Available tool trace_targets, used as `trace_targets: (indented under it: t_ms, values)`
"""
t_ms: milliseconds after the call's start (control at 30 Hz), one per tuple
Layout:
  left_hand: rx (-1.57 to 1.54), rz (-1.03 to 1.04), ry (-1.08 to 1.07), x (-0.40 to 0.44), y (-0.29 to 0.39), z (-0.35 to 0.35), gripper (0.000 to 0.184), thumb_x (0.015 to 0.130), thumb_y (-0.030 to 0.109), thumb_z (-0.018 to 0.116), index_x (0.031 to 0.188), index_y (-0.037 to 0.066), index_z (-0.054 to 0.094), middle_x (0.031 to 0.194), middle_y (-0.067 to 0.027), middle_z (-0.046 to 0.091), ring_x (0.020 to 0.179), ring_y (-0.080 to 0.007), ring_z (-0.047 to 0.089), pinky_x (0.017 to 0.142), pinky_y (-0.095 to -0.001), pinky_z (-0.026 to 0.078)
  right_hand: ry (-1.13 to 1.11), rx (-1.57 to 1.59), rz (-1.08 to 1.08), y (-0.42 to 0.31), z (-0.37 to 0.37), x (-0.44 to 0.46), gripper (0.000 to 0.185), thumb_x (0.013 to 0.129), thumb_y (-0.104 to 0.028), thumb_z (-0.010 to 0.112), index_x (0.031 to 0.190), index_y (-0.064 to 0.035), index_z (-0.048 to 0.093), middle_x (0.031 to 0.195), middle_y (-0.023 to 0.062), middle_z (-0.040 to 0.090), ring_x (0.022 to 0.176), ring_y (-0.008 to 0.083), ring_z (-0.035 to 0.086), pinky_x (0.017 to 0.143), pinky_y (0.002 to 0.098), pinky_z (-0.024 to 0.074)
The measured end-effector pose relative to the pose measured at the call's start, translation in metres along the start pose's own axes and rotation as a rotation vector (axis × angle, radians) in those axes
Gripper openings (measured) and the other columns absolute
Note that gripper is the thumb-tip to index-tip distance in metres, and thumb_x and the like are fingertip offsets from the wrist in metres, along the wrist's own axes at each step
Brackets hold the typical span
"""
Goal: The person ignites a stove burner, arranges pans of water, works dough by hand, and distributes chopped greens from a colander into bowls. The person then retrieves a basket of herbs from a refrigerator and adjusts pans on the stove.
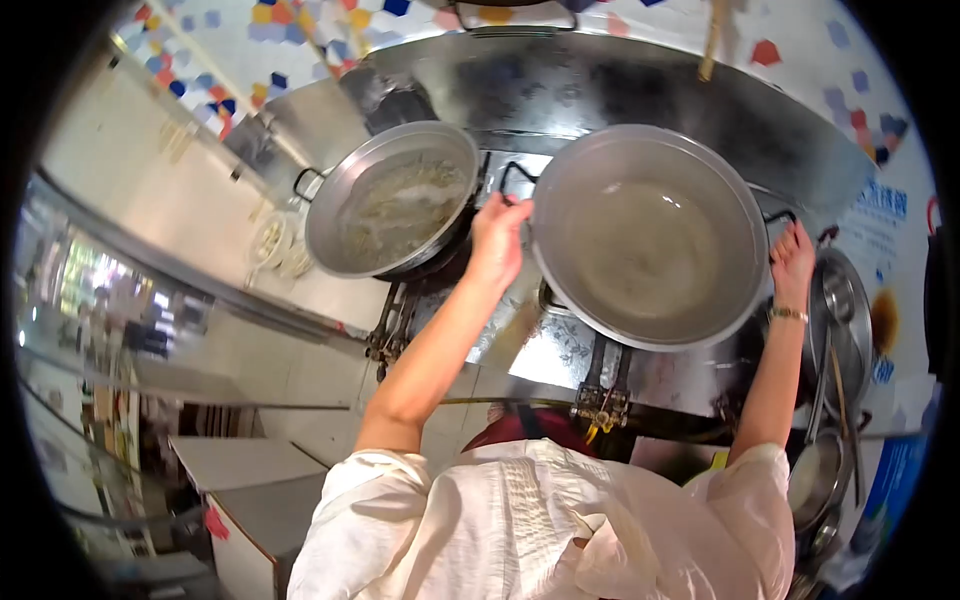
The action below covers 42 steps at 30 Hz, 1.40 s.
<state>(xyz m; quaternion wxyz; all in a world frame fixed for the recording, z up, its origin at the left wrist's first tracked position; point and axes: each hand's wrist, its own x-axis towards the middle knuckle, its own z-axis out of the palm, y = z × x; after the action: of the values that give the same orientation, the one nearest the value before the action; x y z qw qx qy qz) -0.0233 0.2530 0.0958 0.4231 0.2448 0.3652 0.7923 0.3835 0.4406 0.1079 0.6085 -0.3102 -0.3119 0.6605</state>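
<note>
A large grey metal pot with two black loop handles is in front of me over the right side of the stove, a shallow layer of cloudy liquid in its bottom. My left hand is closed around its left handle. On the opposite side, my right hand grips the right handle, fingers wrapped. Left of this pot, a second wide metal pot sits on the other burner, holding liquid with pale pieces in it. I cannot tell whether the large pot rests on its burner or is lifted.
Gas valves stick out at the stove's front edge. To the right are a metal basin with a ladle and a smaller pot. Small containers of food stand on the left counter, beside a glass partition.
</note>
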Motion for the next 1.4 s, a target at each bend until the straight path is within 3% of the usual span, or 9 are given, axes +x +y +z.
trace_targets:
  t_ms: [200, 533, 933, 1067, 1133, 1200, 1267, 1367, 1400]
  values:
    - [0.038, -0.065, -0.014, 0.003, -0.020, 0.007, 0.032, 0.070, 0.000, 0.063, 0.096, 0.000, 0.043, 0.090, -0.0024, 0.040, 0.089, -0.0107, 0.040, 0.086, -0.0244, 0.029, 0.012, 0.001, -0.002, 0.016, -0.024, 0.012, 0.025, 0.093, -0.024, 0.041, 0.074, -0.0092, 0.046, 0.045, -0.0075, 0.022, 0.036, 0.0054, 0.018, 0.035, 0.0218, 0.0144]
    - [0.027, -0.055, 0.027, 0.002, -0.030, -0.011, 0.035, 0.069, 0.001, 0.062, 0.098, 0.000, 0.043, 0.090, -0.0022, 0.041, 0.089, -0.0108, 0.040, 0.085, -0.0246, 0.031, 0.004, -0.091, -0.033, 0.015, -0.008, 0.011, 0.026, 0.093, -0.025, 0.040, 0.072, -0.0096, 0.046, 0.045, -0.0074, 0.022, 0.036, 0.0049, 0.016, 0.035, 0.0219, 0.0129]
    - [0.099, -0.041, -0.025, -0.007, -0.017, 0.002, 0.053, 0.074, 0.004, 0.059, 0.118, -0.010, 0.035, 0.111, -0.0145, 0.048, 0.102, -0.0181, 0.046, 0.091, -0.0321, 0.035, 0.082, -0.081, -0.069, 0.021, -0.020, 0.021, 0.028, 0.093, -0.028, 0.041, 0.078, -0.0055, 0.050, 0.045, -0.0073, 0.023, 0.036, 0.0047, 0.017, 0.034, 0.0218, 0.0127]
    - [0.154, -0.099, 0.015, -0.011, -0.019, -0.008, 0.035, 0.076, 0.006, 0.059, 0.106, -0.006, 0.047, 0.104, -0.0105, 0.053, 0.099, -0.0134, 0.047, 0.089, -0.0277, 0.033, 0.128, -0.152, -0.092, 0.017, -0.001, 0.008, 0.031, 0.093, -0.029, 0.041, 0.081, -0.0025, 0.051, 0.046, -0.0071, 0.021, 0.038, 0.0052, 0.018, 0.037, 0.0223, 0.0149]
    - [0.446, -0.135, 0.193, -0.030, -0.013, -0.018, 0.056, 0.080, 0.010, 0.057, 0.126, -0.011, 0.034, 0.125, -0.0181, 0.045, 0.117, -0.0179, 0.041, 0.099, -0.0300, 0.029, 0.165, -0.220, -0.131, 0.016, 0.012, -0.001, 0.034, 0.093, -0.032, 0.040, 0.087, -0.0006, 0.052, 0.048, -0.0057, 0.028, 0.041, 0.0058, 0.024, 0.041, 0.0212, 0.0202]
    - [0.381, -0.141, 0.042, -0.063, 0.002, -0.041, 0.056, 0.085, 0.013, 0.054, 0.129, -0.010, 0.029, 0.129, -0.0212, 0.041, 0.121, -0.0218, 0.039, 0.101, -0.0305, 0.030, 0.206, -0.282, -0.163, 0.017, 0.001, 0.006, 0.034, 0.092, -0.032, 0.040, 0.087, 0.0001, 0.053, 0.052, -0.0038, 0.033, 0.045, 0.0075, 0.030, 0.045, 0.0218, 0.0249]
    - [0.445, -0.160, -0.006, -0.096, 0.019, -0.065, 0.045, 0.088, 0.013, 0.052, 0.123, -0.011, 0.039, 0.121, -0.0205, 0.049, 0.112, -0.0226, 0.048, 0.096, -0.0307, 0.038, 0.254, -0.343, -0.188, 0.014, -0.017, 0.017, 0.035, 0.092, -0.031, 0.040, 0.088, 0.0007, 0.053, 0.055, -0.0019, 0.039, 0.050, 0.0092, 0.037, 0.049, 0.0223, 0.0296]
    - [0.470, -0.139, 0.039, -0.137, 0.045, -0.119, 0.034, 0.088, 0.014, 0.051, 0.111, -0.010, 0.050, 0.108, -0.0193, 0.057, 0.099, -0.0227, 0.057, 0.087, -0.0319, 0.045, 0.495, -0.692, -0.689, 0.013, -0.027, 0.016, 0.036, 0.088, -0.025, 0.041, 0.097, 0.0062, 0.056, 0.079, 0.0105, 0.058, 0.076, 0.0203, 0.053, 0.073, 0.0319, 0.0418]
    - [0.454, -0.138, 0.093, -0.146, 0.053, -0.138, 0.030, 0.088, 0.014, 0.052, 0.106, -0.009, 0.054, 0.102, -0.0182, 0.060, 0.094, -0.0223, 0.059, 0.083, -0.0317, 0.047, 0.500, -0.701, -0.692, 0.010, -0.015, 0.003, 0.036, 0.088, -0.025, 0.041, 0.097, 0.0062, 0.056, 0.079, 0.0105, 0.058, 0.076, 0.0203, 0.053, 0.073, 0.0319, 0.0418]
